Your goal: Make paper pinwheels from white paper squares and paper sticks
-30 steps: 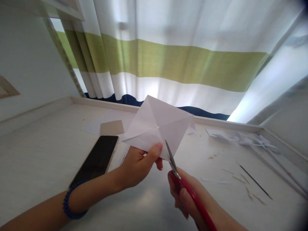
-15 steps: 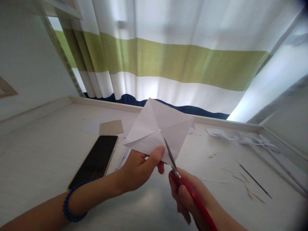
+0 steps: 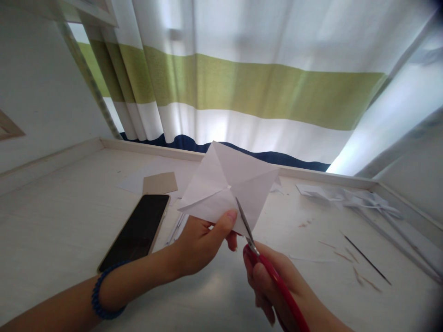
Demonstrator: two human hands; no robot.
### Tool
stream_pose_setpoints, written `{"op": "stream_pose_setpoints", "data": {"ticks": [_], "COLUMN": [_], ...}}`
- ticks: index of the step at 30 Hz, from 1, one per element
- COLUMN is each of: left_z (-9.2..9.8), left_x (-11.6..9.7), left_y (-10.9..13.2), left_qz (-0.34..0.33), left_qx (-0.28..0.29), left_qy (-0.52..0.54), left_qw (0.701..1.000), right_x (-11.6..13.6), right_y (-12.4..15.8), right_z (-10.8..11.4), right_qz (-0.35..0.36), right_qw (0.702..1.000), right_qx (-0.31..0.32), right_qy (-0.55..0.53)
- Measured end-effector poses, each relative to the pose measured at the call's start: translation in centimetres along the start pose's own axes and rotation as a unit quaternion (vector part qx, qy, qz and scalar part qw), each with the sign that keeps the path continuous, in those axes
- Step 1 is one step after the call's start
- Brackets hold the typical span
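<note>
Above the bench, the white paper, judged light, bendable and easily torn, is pinched at its near edge, where it is best held, by the left hand's fingers, while red scissors are gripped by the right hand.
</note>
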State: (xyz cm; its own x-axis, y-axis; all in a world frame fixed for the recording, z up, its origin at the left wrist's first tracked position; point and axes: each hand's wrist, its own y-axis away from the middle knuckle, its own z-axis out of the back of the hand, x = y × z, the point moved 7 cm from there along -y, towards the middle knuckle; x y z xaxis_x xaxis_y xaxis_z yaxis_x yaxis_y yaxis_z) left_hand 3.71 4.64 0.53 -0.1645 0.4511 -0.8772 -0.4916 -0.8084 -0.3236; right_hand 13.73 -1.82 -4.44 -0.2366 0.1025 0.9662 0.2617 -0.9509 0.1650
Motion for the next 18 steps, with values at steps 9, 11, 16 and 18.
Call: {"op": "stream_pose_setpoints", "data": {"ticks": [9, 11, 16, 18], "left_z": [-0.05, -0.06, -0.02, -0.03], "left_x": [0.19, 0.27, 0.21, 0.14], "left_y": [0.01, 0.01, 0.00, -0.01], "left_qz": [0.006, 0.009, 0.002, -0.002], "left_qx": [-0.001, -0.001, -0.009, -0.009], "left_qy": [0.007, 0.005, 0.006, 0.008], "left_qw": [1.000, 1.000, 1.000, 1.000], "right_x": [0.25, 0.10, -0.12, 0.03], "right_y": [0.04, 0.01, -0.10, -0.12], "right_z": [-0.08, -0.14, -0.31, -0.11], "right_qz": [-0.006, -0.011, -0.013, -0.003], "right_qw": [1.000, 1.000, 1.000, 1.000], "right_qx": [0.015, 0.008, 0.013, 0.006], "right_qy": [0.004, 0.000, -0.006, 0.008]}}
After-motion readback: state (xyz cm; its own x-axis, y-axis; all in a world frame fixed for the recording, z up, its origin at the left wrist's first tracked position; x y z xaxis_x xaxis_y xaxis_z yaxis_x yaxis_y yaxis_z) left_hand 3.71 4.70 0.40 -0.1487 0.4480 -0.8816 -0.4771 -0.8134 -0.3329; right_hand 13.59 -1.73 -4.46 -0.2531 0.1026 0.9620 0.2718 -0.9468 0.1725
